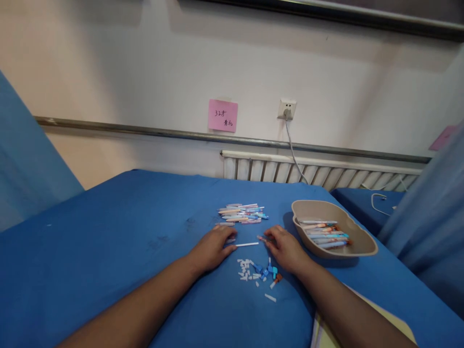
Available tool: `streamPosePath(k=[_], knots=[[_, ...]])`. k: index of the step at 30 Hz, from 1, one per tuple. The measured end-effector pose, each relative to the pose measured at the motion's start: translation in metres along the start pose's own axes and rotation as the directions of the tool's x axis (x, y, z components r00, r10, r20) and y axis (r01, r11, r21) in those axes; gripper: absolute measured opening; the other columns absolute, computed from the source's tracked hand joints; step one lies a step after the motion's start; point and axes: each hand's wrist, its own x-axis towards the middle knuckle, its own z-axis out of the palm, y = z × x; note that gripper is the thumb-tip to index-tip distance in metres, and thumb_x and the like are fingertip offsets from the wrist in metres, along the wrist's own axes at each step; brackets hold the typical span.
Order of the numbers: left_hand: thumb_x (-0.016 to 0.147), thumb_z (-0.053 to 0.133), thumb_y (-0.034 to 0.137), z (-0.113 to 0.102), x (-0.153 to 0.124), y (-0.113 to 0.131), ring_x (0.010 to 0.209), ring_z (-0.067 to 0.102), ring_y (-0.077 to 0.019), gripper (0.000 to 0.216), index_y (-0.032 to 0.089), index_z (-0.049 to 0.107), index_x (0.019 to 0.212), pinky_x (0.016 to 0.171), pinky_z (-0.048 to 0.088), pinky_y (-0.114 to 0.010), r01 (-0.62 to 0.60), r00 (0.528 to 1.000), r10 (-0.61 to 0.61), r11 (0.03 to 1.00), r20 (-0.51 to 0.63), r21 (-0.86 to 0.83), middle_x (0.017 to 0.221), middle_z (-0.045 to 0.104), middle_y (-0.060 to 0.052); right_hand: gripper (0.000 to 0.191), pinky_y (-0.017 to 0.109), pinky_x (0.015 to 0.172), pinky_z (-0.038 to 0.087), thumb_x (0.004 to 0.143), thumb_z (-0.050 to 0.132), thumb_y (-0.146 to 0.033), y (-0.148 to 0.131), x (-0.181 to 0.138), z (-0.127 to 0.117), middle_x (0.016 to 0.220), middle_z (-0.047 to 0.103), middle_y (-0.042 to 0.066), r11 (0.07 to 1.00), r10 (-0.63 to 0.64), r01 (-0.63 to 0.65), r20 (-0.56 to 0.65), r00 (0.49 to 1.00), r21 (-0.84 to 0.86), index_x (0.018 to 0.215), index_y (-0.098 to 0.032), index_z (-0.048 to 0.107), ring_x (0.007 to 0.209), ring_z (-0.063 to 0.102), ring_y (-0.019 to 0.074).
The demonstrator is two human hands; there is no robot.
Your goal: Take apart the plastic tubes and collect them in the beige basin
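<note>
On the blue table cloth (119, 241) my left hand (212, 247) rests with fingers curled, its fingertips pinching one end of a thin white refill tube (247, 244). My right hand (284, 247) is closed too, pinching a small pinkish pen piece (261, 238) at the tube's other end. A pile of pastel pen barrels (242, 213) lies just beyond both hands. Small white, blue and orange pen parts (258, 273) are scattered between my wrists.
A beige tray (362, 241) with several assembled pens (326, 234) stands right of my right hand. Behind the table are a radiator (319, 171), a wall socket with a cable (287, 109) and a pink note (222, 115). Blue fabric hangs at both sides.
</note>
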Motion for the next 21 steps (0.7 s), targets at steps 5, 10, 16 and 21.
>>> streamPosePath(k=[5, 10, 16, 21], knots=[[0.087, 0.045, 0.022, -0.001, 0.001, 0.008, 0.087, 0.052, -0.0225, 0.014, 0.018, 0.058, 0.091, 0.079, 0.040, -0.035, -0.061, 0.998, 0.054, 0.973, 0.039, 0.224, 0.088, 0.059, -0.006, 0.018, 0.031, 0.083, 0.041, 0.081, 0.053, -0.014, -0.010, -0.002, -0.005, 0.096, 0.060, 0.006, 0.997, -0.073, 0.073, 0.003, 0.997, -0.001, 0.098, -0.020, 0.057, 0.093, 0.054, 0.0195], [0.086, 0.041, 0.017, 0.003, 0.000, 0.012, 0.083, 0.050, -0.0213, 0.014, 0.017, 0.055, 0.087, 0.076, 0.039, -0.033, -0.091, 0.996, 0.083, 0.959, 0.041, 0.270, 0.086, 0.057, -0.006, 0.021, 0.031, 0.083, 0.040, 0.080, 0.054, -0.013, -0.011, -0.002, -0.001, 0.097, 0.061, 0.005, 0.992, -0.116, 0.116, 0.005, 0.993, 0.044, 0.099, -0.021, 0.058, 0.093, 0.054, 0.0190], [0.088, 0.037, 0.016, 0.004, 0.000, 0.012, 0.081, 0.051, -0.0206, 0.018, 0.017, 0.055, 0.086, 0.075, 0.039, -0.031, -0.103, 0.994, 0.091, 0.951, 0.055, 0.291, 0.084, 0.057, -0.005, 0.023, 0.031, 0.083, 0.041, 0.078, 0.055, -0.012, -0.011, -0.001, -0.001, 0.096, 0.062, 0.005, 0.990, -0.121, 0.121, -0.003, 0.993, 0.075, 0.100, -0.020, 0.059, 0.093, 0.055, 0.0192], [0.086, 0.037, 0.013, -0.001, -0.001, 0.014, 0.080, 0.052, -0.0213, 0.019, 0.017, 0.055, 0.086, 0.074, 0.040, -0.032, -0.085, 0.994, 0.062, 0.947, 0.085, 0.309, 0.084, 0.059, -0.006, 0.021, 0.032, 0.083, 0.042, 0.080, 0.053, -0.014, -0.012, -0.001, -0.002, 0.096, 0.062, 0.006, 0.986, -0.130, 0.131, -0.021, 0.991, 0.099, 0.099, -0.020, 0.059, 0.094, 0.055, 0.0195]])
